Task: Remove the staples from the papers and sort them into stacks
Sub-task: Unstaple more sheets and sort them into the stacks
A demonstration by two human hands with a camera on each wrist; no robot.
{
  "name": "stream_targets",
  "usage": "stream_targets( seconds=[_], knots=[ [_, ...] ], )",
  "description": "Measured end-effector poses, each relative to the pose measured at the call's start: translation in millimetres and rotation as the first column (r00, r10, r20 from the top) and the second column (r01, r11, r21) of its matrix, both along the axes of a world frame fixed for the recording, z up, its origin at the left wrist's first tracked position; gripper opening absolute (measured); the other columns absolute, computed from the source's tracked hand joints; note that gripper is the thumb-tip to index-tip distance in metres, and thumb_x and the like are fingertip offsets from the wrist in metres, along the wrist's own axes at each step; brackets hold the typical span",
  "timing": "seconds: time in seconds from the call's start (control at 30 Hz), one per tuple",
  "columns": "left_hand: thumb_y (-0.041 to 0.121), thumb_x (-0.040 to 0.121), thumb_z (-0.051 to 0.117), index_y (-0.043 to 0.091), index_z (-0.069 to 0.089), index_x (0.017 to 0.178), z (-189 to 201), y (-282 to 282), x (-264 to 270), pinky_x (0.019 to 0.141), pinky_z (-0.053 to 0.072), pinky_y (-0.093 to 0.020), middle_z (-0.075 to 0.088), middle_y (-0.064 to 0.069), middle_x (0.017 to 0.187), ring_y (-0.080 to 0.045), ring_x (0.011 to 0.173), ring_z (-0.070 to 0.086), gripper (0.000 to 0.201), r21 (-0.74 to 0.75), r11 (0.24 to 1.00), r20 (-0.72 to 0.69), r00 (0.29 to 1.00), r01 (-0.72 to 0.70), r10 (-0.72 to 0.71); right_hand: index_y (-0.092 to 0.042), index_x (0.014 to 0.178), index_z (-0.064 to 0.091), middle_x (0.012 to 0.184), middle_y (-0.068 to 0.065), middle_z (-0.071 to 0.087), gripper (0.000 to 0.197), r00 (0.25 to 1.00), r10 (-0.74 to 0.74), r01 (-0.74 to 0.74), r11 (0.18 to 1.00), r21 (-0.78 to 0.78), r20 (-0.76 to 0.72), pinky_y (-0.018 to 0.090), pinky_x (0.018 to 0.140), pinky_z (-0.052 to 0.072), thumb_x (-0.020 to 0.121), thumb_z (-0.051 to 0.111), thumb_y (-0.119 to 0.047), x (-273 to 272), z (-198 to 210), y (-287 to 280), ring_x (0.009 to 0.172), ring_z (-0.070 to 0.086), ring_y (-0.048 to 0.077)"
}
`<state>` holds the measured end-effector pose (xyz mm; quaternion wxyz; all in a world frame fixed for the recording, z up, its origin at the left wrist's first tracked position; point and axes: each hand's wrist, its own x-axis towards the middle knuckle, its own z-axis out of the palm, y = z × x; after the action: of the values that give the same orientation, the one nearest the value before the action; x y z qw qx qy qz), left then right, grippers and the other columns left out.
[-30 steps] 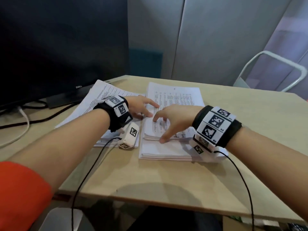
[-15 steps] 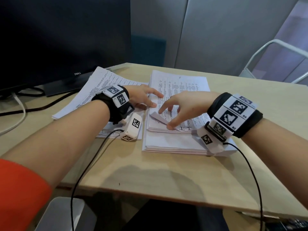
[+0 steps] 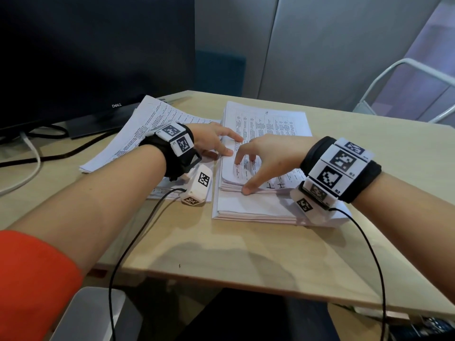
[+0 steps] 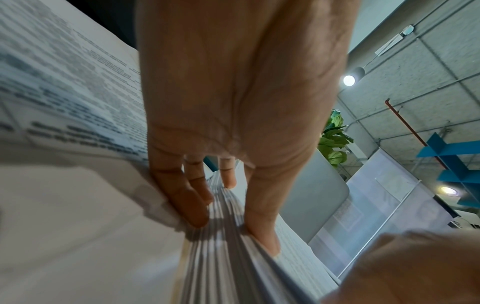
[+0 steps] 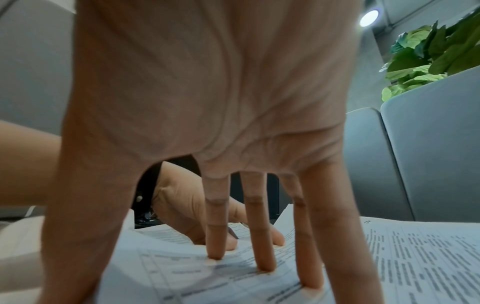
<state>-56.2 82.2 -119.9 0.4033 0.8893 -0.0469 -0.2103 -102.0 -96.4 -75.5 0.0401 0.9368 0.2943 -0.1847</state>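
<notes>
My forearms reach over the tabletop, and under both hands sits the tall stack of papers I am working through, its near end under my right wrist. Off to the left of my left hand lies a second, flatter spread of papers, partly under that wrist.

My right hand is arched and spread, gripping nothing: four straight fingertips press down on the printed top sheet, and the thumb rests against the near edge of the upper bundle. My left hand is at the bundle's left edge, thumb on top and fingers tucked into the side of the sheets, so it pinches a wad of pages there; the wrist view shows the edges fanned between thumb and fingers.

I judge the step to be separating one stapled set from the stack so I can get at its staple. I cannot see a staple or any remover in these views. To do it well I should keep the right fingertips pinning the pages flat while the left peels up only one set. Lifting too thick a wad, or dragging sideways, could skew the whole stack and curl the corners
</notes>
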Motion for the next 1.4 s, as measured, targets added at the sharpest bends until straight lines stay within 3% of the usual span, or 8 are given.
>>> stream_targets(
  seconds=[0.23, 0.37, 0.57, 0.73, 0.83, 0.97, 1.27, 1.4],
  knots=[
    [0.016, 0.089, 0.067, 0.039, 0.057, 0.126, 2.9, -0.4, -2.3, 0.076, 0.056, -0.02, 0.032, 0.003, 0.142, -0.011, 0.103, 0.055, 0.044, 0.013, 1.0, -0.004, 1.0, 0.013, -0.013, -0.047, 0.125, 0.054, 0.117, -0.013, 0.055, 0.067, 0.997, -0.028, 0.031, 0.999, 0.038, -0.07, 0.035, 0.089, 0.055, 0.066, 0.074, -0.069, 2.7, 5.7, -7.7, 0.096, 0.064, 0.013],
    [0.018, 0.09, 0.066, 0.039, 0.054, 0.129, 5.1, -0.7, -4.3, 0.052, 0.046, -0.002, 0.031, 0.005, 0.144, -0.009, 0.105, 0.047, 0.046, 0.054, 0.998, 0.011, 0.999, 0.031, -0.032, -0.047, 0.124, 0.054, 0.116, -0.013, 0.055, 0.062, 0.998, -0.023, 0.024, 0.999, 0.024, -0.05, 0.037, 0.089, 0.054, 0.067, 0.073, -0.067, 3.7, 3.4, -6.5, 0.095, 0.065, 0.015],
    [0.013, 0.088, 0.067, 0.036, 0.059, 0.126, 1.8, -1.2, -1.9, 0.092, 0.055, -0.036, 0.033, 0.002, 0.141, -0.016, 0.103, 0.058, 0.045, -0.013, 1.0, -0.013, 1.0, -0.002, 0.002, -0.037, 0.128, 0.051, 0.115, -0.008, 0.054, 0.065, 1.0, 0.022, -0.021, 1.0, -0.016, 0.023, 0.039, 0.093, 0.048, 0.072, 0.073, -0.061, -3.9, -2.4, -1.6, 0.1, 0.051, 0.013],
    [0.014, 0.088, 0.068, 0.038, 0.06, 0.124, 2.1, -0.2, -2.9, 0.084, 0.057, -0.028, 0.033, 0.003, 0.141, -0.013, 0.097, 0.057, 0.044, -0.017, 1.0, -0.017, 1.0, -0.001, 0.001, -0.044, 0.128, 0.05, 0.118, -0.009, 0.055, 0.066, 1.0, 0.004, -0.004, 1.0, -0.01, -0.025, 0.04, 0.092, 0.051, 0.069, 0.072, -0.065, -1.9, 3.3, -4.0, 0.1, 0.06, 0.016],
    [0.015, 0.089, 0.067, 0.039, 0.056, 0.127, 4.6, -0.2, -4.0, 0.069, 0.056, -0.014, 0.032, 0.004, 0.141, -0.008, 0.097, 0.053, 0.047, 0.035, 0.999, -0.001, 1.0, 0.025, -0.025, -0.048, 0.141, 0.034, 0.12, -0.008, 0.053, 0.077, 0.999, 0.013, -0.012, 1.0, 0.025, -0.043, 0.038, 0.096, 0.049, 0.074, 0.072, -0.061, -2.1, 5.4, -7.2, 0.1, 0.059, 0.016],
    [0.007, 0.088, 0.066, 0.039, 0.055, 0.128, 5.2, 0.2, -2.2, 0.088, 0.056, -0.035, 0.031, 0.002, 0.141, -0.02, 0.11, 0.056, 0.053, 0.054, 0.998, -0.023, 0.999, 0.039, -0.037, -0.063, 0.144, 0.005, 0.109, -0.004, 0.035, 0.085, 0.989, 0.147, -0.145, 0.988, -0.047, 0.033, 0.04, 0.094, 0.045, 0.086, 0.066, -0.051, -11.3, -1.8, -0.8, 0.093, 0.045, 0.017],
    [0.011, 0.088, 0.067, 0.034, 0.059, 0.128, 4.7, -1.2, -3.4, 0.087, 0.056, -0.031, 0.034, 0.004, 0.139, -0.012, 0.103, 0.054, 0.047, -0.03, 1.0, -0.038, 0.999, -0.005, 0.004, -0.056, 0.138, 0.034, 0.123, 0.002, 0.038, 0.058, 0.964, 0.263, -0.262, 0.965, -0.023, 0.033, 0.034, 0.088, 0.041, 0.091, 0.061, -0.038, -14.7, -7.5, 0.2, 0.1, 0.048, 0.021],
    [0.013, 0.089, 0.067, 0.035, 0.057, 0.129, 6.7, -1.6, -5.4, 0.071, 0.053, -0.016, 0.034, 0.005, 0.136, -0.006, 0.097, 0.05, 0.048, -0.007, 1.0, -0.028, 1.0, 0.01, -0.01, -0.052, 0.137, 0.036, 0.116, 0.0, 0.04, 0.056, 0.964, 0.26, -0.261, 0.965, 0.009, 0.051, 0.03, 0.079, 0.034, 0.09, 0.062, -0.037, -14.3, -7.9, -0.8, 0.103, 0.048, 0.02]
  ],
)
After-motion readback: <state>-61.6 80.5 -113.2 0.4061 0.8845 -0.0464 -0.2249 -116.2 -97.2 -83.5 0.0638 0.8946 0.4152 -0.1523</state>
